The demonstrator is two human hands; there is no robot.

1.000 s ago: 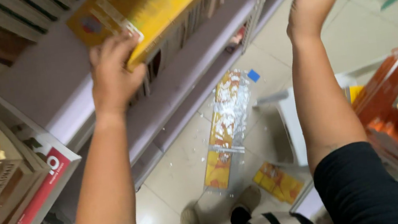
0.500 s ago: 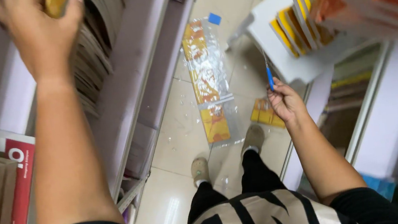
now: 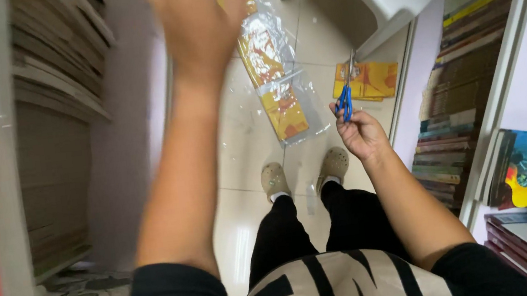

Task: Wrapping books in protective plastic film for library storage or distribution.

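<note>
scissors (image 3: pixel 344 99) with blue handles pinched in the right hand (image 3: pixel 360 135), low over the floor near the yellow packets (image 3: pixel 368 80); left hand (image 3: pixel 197 19) raised, blurred, fingers spread and holding nothing, beside the left shelf (image 3: pixel 56 93).

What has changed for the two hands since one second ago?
The left hand let go of the yellow book on the shelf and is now raised, empty and blurred. The right hand came down from overhead to waist height. It still grips the blue-handled scissors. The plastic wrapping stays on the floor.
</note>
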